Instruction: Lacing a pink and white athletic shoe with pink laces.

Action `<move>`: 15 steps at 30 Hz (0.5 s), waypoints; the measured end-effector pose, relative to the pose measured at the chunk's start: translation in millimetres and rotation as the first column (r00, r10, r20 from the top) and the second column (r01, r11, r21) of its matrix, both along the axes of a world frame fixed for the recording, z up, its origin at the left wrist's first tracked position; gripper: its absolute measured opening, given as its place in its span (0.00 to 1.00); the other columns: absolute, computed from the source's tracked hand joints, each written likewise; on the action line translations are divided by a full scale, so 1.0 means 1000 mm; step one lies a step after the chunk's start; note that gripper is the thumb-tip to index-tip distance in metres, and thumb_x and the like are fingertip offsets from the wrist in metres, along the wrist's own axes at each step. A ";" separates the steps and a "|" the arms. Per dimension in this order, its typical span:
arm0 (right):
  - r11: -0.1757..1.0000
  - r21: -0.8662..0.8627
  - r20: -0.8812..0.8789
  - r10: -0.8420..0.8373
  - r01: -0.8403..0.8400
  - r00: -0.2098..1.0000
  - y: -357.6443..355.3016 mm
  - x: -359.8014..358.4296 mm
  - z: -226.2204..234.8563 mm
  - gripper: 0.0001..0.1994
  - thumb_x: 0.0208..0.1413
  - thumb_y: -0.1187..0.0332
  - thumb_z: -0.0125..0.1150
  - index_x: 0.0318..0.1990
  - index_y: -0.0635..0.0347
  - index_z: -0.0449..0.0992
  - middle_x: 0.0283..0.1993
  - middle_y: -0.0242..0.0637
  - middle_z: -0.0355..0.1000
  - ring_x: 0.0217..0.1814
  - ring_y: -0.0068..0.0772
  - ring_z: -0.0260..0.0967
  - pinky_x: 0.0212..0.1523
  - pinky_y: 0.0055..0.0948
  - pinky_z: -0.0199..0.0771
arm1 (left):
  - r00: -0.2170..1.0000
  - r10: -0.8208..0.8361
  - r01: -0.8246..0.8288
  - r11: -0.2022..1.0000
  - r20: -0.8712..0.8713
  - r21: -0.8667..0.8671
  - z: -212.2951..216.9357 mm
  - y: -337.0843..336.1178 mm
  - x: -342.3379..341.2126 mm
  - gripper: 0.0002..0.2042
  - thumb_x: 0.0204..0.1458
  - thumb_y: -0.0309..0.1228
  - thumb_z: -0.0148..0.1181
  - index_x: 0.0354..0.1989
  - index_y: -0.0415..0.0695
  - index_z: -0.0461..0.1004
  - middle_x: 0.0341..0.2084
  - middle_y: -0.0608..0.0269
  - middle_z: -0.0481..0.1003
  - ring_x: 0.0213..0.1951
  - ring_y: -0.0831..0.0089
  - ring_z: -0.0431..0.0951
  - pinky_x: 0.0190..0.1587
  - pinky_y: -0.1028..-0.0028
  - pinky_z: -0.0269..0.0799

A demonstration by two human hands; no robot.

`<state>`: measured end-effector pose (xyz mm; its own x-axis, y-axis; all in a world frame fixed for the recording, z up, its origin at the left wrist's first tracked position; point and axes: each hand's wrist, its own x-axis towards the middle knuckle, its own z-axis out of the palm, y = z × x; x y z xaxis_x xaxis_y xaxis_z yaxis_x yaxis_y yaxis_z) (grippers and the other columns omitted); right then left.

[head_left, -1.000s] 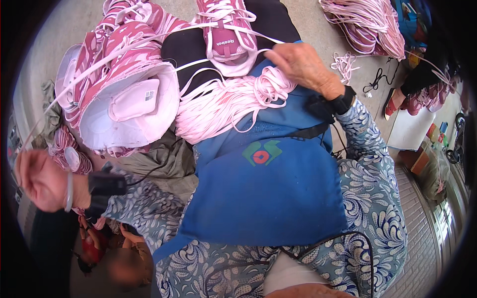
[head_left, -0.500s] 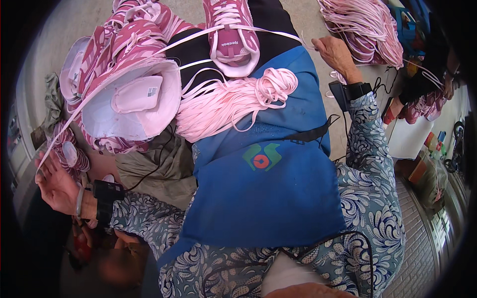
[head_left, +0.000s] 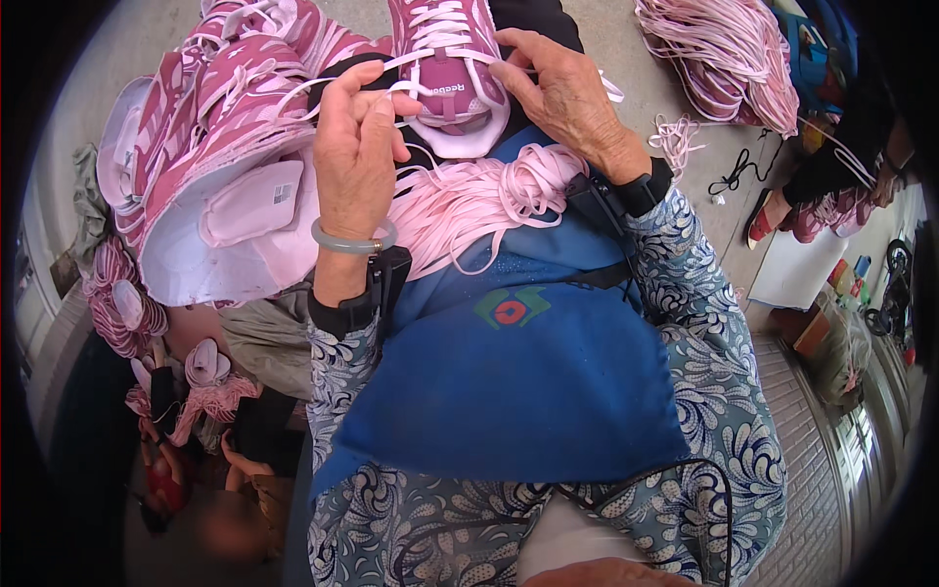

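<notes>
A pink and maroon sneaker upper [head_left: 453, 103] rests on my lap at the top, its pale pink lace [head_left: 440, 41] threaded through the eyelets. At its left side my left hand [head_left: 357, 147] is closed, thumb and fingers pinching a lace end beside the opening. My right hand [head_left: 567, 98] pinches the lace on the other side with thumb and forefinger, touching the upper's right edge. Just below the shoe lies a knotted bundle of pale pink laces [head_left: 479, 210] on my blue apron [head_left: 518, 411].
A stack of pink shoe uppers [head_left: 235, 176] leans at the left. Another heap of pink laces [head_left: 724, 64] lies at the upper right on the floor, with a thin black cord [head_left: 740, 171] near it. Other people sit at the lower left and far right, among more pink uppers [head_left: 210, 377].
Both hands have come in from far out at the sides to the shoe. The lace, stretched wide before, now runs in short loops between them.
</notes>
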<state>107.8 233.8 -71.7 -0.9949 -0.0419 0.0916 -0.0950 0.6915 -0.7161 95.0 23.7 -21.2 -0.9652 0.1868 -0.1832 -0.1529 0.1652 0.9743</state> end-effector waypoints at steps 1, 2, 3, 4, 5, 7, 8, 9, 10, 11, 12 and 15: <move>1.000 -0.020 -0.002 -0.013 0.012 1.000 0.001 0.000 -0.001 0.13 0.53 0.66 0.58 0.45 0.57 0.73 0.31 0.40 0.73 0.30 0.40 0.72 0.32 0.28 0.72 | 1.000 -0.006 0.006 1.000 -0.003 0.015 -0.002 0.000 0.001 0.11 0.57 0.25 0.47 0.47 0.38 0.67 0.27 0.66 0.75 0.19 0.87 0.64 0.22 0.87 0.60; 1.000 -0.019 0.000 0.024 -0.024 1.000 0.004 0.002 -0.002 0.11 0.53 0.67 0.58 0.43 0.58 0.73 0.31 0.41 0.73 0.30 0.42 0.72 0.32 0.28 0.72 | 0.997 -0.016 0.019 0.999 0.072 -0.047 -0.002 -0.003 0.002 0.12 0.57 0.27 0.48 0.47 0.37 0.67 0.28 0.65 0.75 0.20 0.87 0.64 0.23 0.87 0.60; 0.997 -0.013 0.035 0.079 -0.079 0.996 0.006 0.001 -0.002 0.09 0.53 0.67 0.57 0.41 0.59 0.74 0.31 0.42 0.73 0.31 0.44 0.72 0.32 0.29 0.72 | 0.982 0.015 0.014 0.988 0.190 -0.153 -0.004 -0.006 0.003 0.12 0.57 0.28 0.48 0.47 0.37 0.68 0.28 0.65 0.75 0.21 0.87 0.63 0.25 0.88 0.60; 0.998 -0.020 0.006 0.063 -0.062 0.998 0.010 0.000 -0.003 0.09 0.53 0.67 0.57 0.41 0.59 0.74 0.31 0.42 0.73 0.31 0.44 0.72 0.32 0.29 0.72 | 0.966 -0.008 0.051 0.986 0.257 -0.161 -0.005 -0.010 0.003 0.11 0.57 0.29 0.50 0.44 0.37 0.70 0.26 0.67 0.74 0.20 0.88 0.63 0.24 0.87 0.59; 0.997 0.011 -0.021 0.083 -0.083 0.996 0.015 -0.003 -0.003 0.08 0.53 0.68 0.56 0.39 0.59 0.74 0.31 0.42 0.73 0.31 0.45 0.72 0.32 0.29 0.72 | 0.970 -0.018 0.052 0.989 0.242 -0.136 -0.008 -0.015 0.003 0.11 0.57 0.29 0.50 0.44 0.37 0.70 0.26 0.67 0.74 0.20 0.88 0.63 0.24 0.87 0.59; 0.993 0.042 -0.043 0.111 -0.109 0.993 0.025 -0.010 -0.003 0.07 0.54 0.68 0.56 0.37 0.60 0.75 0.31 0.43 0.72 0.31 0.46 0.71 0.32 0.30 0.71 | 0.947 -0.032 0.130 0.948 0.320 -0.292 -0.013 -0.024 0.001 0.09 0.56 0.30 0.52 0.40 0.38 0.72 0.23 0.70 0.73 0.20 0.88 0.63 0.23 0.87 0.58; 0.985 0.110 -0.012 0.137 -0.135 0.990 0.031 -0.014 -0.002 0.07 0.54 0.68 0.55 0.37 0.60 0.75 0.31 0.42 0.72 0.31 0.46 0.71 0.32 0.30 0.71 | 0.952 -0.029 0.139 0.929 0.305 -0.344 -0.017 -0.027 -0.001 0.09 0.56 0.32 0.53 0.38 0.39 0.73 0.21 0.72 0.69 0.20 0.89 0.61 0.22 0.86 0.57; 0.971 0.177 0.018 0.162 -0.163 0.987 0.035 -0.016 -0.001 0.07 0.54 0.68 0.55 0.37 0.60 0.75 0.32 0.42 0.72 0.32 0.46 0.71 0.32 0.31 0.71 | 0.961 -0.048 0.135 0.942 0.274 -0.307 -0.018 -0.030 -0.001 0.09 0.56 0.32 0.53 0.38 0.39 0.73 0.21 0.72 0.69 0.20 0.89 0.61 0.22 0.86 0.57; 0.967 0.190 0.031 0.166 -0.169 0.986 0.038 -0.018 -0.001 0.08 0.54 0.67 0.56 0.38 0.59 0.75 0.31 0.41 0.73 0.32 0.46 0.71 0.32 0.31 0.71 | 0.975 -0.045 0.128 0.916 0.219 -0.379 -0.020 -0.032 -0.002 0.09 0.55 0.31 0.53 0.36 0.38 0.73 0.20 0.69 0.71 0.21 0.85 0.65 0.24 0.82 0.60; 0.966 0.193 0.032 0.171 -0.174 0.985 0.040 -0.018 0.000 0.08 0.54 0.67 0.56 0.38 0.59 0.75 0.31 0.41 0.73 0.32 0.46 0.71 0.32 0.31 0.71 | 0.986 -0.032 0.105 0.880 0.163 -0.463 -0.021 -0.033 -0.002 0.09 0.54 0.31 0.53 0.34 0.37 0.73 0.19 0.66 0.72 0.22 0.81 0.68 0.27 0.78 0.64; 0.965 0.218 -0.019 0.155 -0.148 0.988 0.042 -0.017 0.001 0.08 0.53 0.66 0.56 0.38 0.58 0.75 0.30 0.41 0.73 0.31 0.44 0.71 0.32 0.31 0.71 | 0.985 -0.041 0.113 0.889 0.168 -0.443 -0.022 -0.034 -0.003 0.09 0.54 0.31 0.53 0.34 0.37 0.73 0.19 0.66 0.72 0.22 0.81 0.68 0.27 0.78 0.64; 0.967 0.250 -0.070 0.066 -0.046 0.995 0.039 -0.010 0.008 0.09 0.54 0.65 0.57 0.39 0.58 0.76 0.27 0.37 0.72 0.28 0.38 0.71 0.30 0.28 0.70 | 0.994 -0.083 0.108 0.869 0.073 -0.483 -0.023 -0.032 -0.004 0.10 0.54 0.33 0.53 0.33 0.37 0.72 0.17 0.64 0.70 0.21 0.79 0.67 0.26 0.77 0.63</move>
<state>97.5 272.7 -63.4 -0.9806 -0.1284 0.1480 -0.1871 0.8384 -0.5120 91.2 -8.0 -43.9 -0.9349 0.1533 -0.3201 -0.1563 0.6318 0.7592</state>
